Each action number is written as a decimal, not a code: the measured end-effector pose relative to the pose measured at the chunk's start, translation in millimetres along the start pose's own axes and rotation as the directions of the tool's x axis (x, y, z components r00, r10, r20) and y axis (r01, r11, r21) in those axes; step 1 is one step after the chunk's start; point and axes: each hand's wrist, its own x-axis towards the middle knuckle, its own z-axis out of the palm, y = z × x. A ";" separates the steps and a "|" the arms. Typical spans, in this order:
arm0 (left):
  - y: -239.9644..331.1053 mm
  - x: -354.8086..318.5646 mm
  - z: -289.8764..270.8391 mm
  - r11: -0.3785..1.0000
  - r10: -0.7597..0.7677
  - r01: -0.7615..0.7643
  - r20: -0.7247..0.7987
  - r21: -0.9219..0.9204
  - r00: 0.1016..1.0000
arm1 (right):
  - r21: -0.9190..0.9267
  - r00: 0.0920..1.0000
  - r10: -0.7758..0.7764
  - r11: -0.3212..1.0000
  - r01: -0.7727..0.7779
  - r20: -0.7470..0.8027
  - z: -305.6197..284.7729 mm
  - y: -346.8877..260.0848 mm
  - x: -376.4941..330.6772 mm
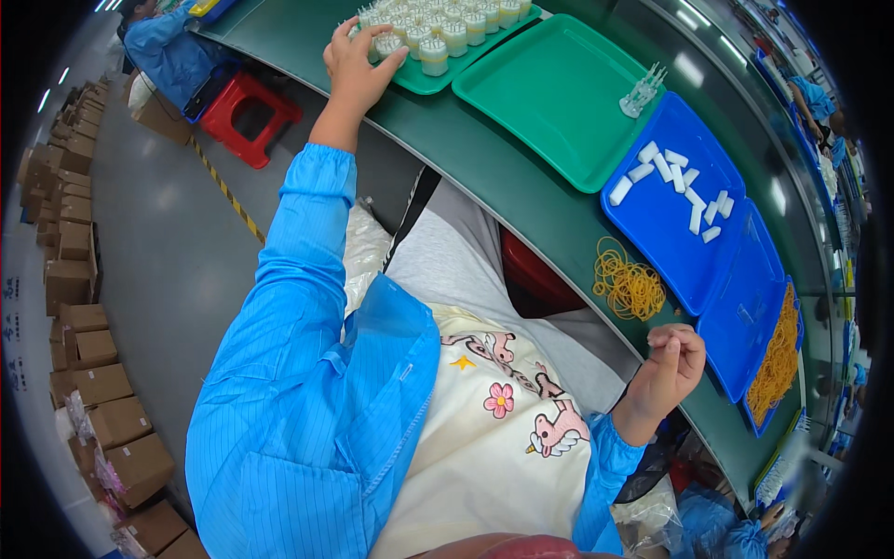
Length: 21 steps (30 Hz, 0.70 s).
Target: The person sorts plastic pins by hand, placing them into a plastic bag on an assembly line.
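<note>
My left hand [358, 73] is at the near edge of a green tray [428, 86] at the top of the view. Its thumb and fingers close around a short white bundle [389, 44] with thin prongs on top. Many similar bundles, some with a yellow band around them, stand upright in rows beside it. My right hand [672, 365] hovers over the table's near edge, fingers curled together in a pinch; whether something small is in them is hidden. Beyond it lies a loose pile of yellow rubber bands [629, 282].
A second green tray [549, 102] holds one pronged clear piece [643, 91]. White blocks lie in a blue tray [643, 210]; another blue tray [745, 307] adjoins it. More rubber bands fill a bin [775, 368]. A red stool [247, 116] and a co-worker [168, 47] are at left.
</note>
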 end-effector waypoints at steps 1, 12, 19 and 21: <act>-2.7 2.1 7.4 0.998 -0.049 0.050 0.012 -0.044 0.999 | 0.014 1.000 0.015 1.000 -0.015 0.001 -1.6 1.2 -1.2; 124.2 35.8 -1.6 0.900 0.336 -0.348 -0.092 -0.261 0.937 | 0.096 0.998 0.030 0.995 -0.025 -0.059 -9.0 17.7 2.7; 230.3 55.5 107.2 0.942 0.293 -0.165 0.471 -0.293 0.832 | -0.097 0.992 0.123 0.988 -0.121 0.017 -0.1 10.6 10.7; 246.1 57.3 130.2 0.929 0.317 -0.141 0.538 -0.343 0.781 | -0.333 0.990 0.028 0.943 0.021 0.141 14.9 -3.0 37.7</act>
